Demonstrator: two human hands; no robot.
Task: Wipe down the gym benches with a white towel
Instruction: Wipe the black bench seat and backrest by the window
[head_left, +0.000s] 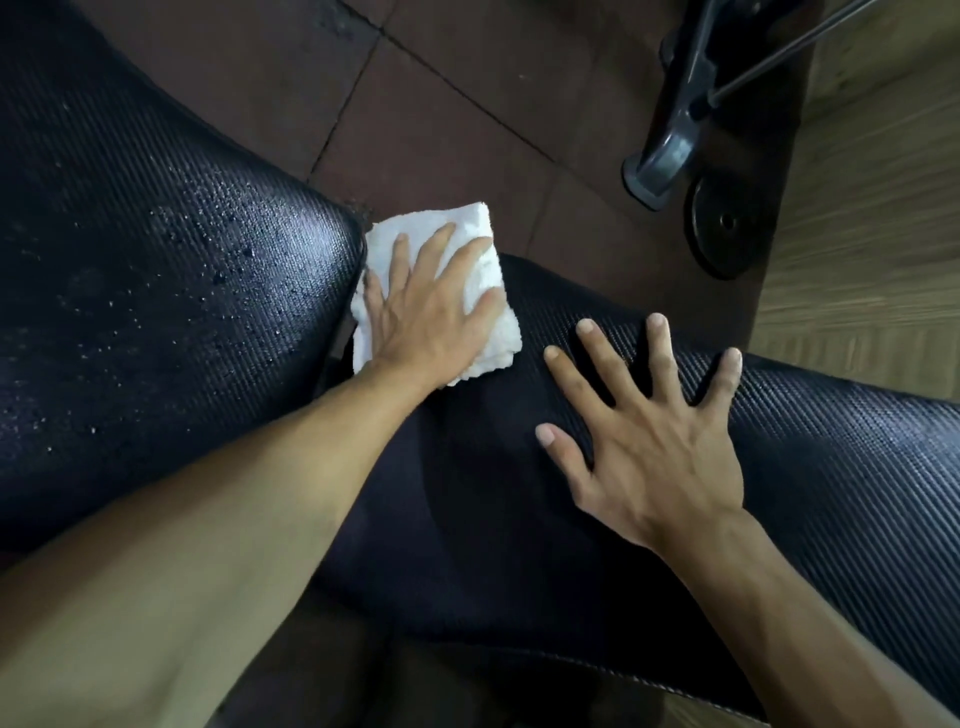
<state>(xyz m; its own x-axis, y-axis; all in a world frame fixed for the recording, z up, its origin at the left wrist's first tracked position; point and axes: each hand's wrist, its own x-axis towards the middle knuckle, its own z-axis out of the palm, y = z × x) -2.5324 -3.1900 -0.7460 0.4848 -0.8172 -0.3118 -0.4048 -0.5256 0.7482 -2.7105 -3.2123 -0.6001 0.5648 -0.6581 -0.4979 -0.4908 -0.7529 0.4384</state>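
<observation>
Head view: my left hand (421, 312) presses flat on the soft, light towel (483, 270); right hand (644, 441) is splayed, steadying the slick bench (831, 467).

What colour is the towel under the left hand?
White. The folded towel under the left hand shows clearly in the head view.

I can't read any text, labels or numbers here. The weight plate (727, 228) might carry markings, too dark to tell.
</observation>
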